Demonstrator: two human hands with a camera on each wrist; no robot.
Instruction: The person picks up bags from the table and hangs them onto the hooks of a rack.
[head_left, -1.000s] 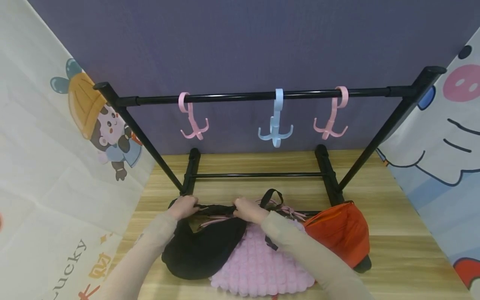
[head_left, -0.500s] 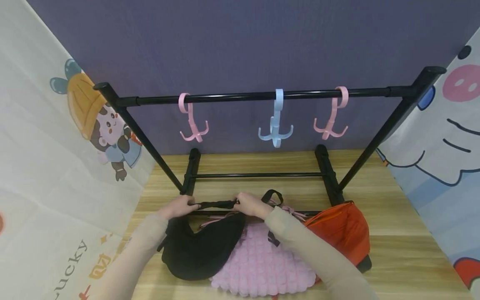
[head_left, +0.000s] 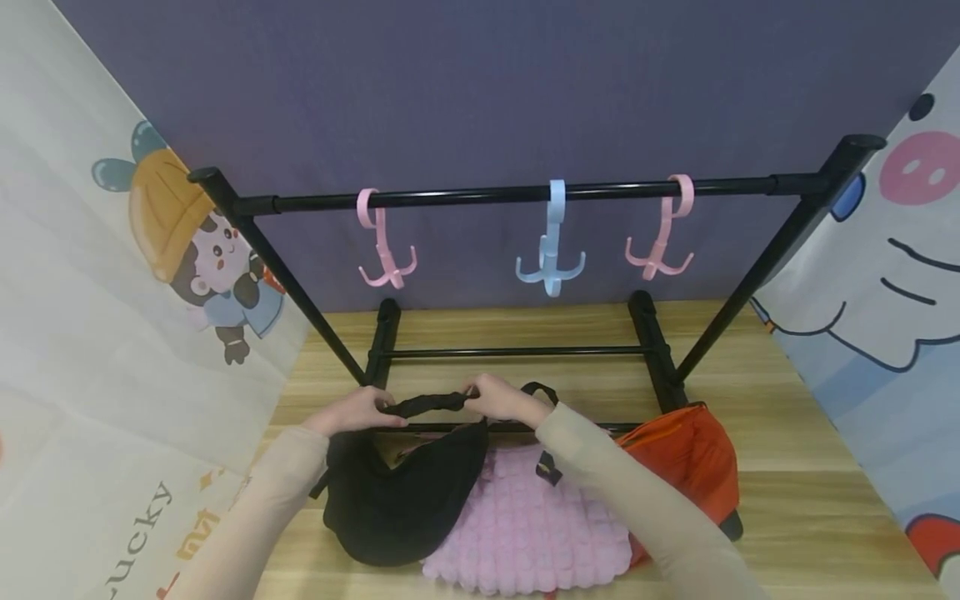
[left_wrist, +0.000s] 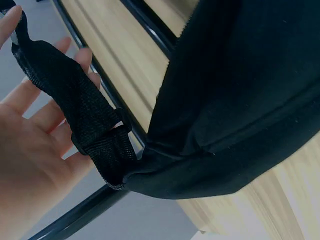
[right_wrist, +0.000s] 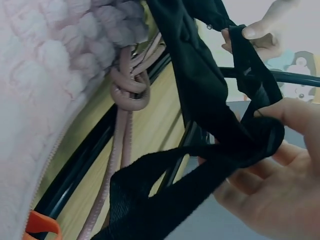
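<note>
A black shoulder bag (head_left: 405,500) lies at the front left of the rack, partly over a pink puffy bag (head_left: 536,517). My left hand (head_left: 358,411) pinches the left part of its black strap (head_left: 427,405). In the left wrist view the strap crosses in front of the fingers of the left hand (left_wrist: 40,125), beside a strap buckle. The right hand (head_left: 498,397) grips the strap's other end between thumb and fingers; in the right wrist view a loop of strap bends over those fingers (right_wrist: 250,180). The strap is raised above the rack's lower bar.
An orange bag (head_left: 686,467) lies at the right against the pink one. Across the black rack's top bar (head_left: 465,196) hang a pink hook (head_left: 386,250), a blue hook (head_left: 551,258) and another pink hook (head_left: 660,242). A knotted pink strap (right_wrist: 131,90) hangs near the right hand.
Both hands have come up slightly with the strap, and the left hand has shifted a little left. The strap now arches between them, and the black bag's right corner has risen.
</note>
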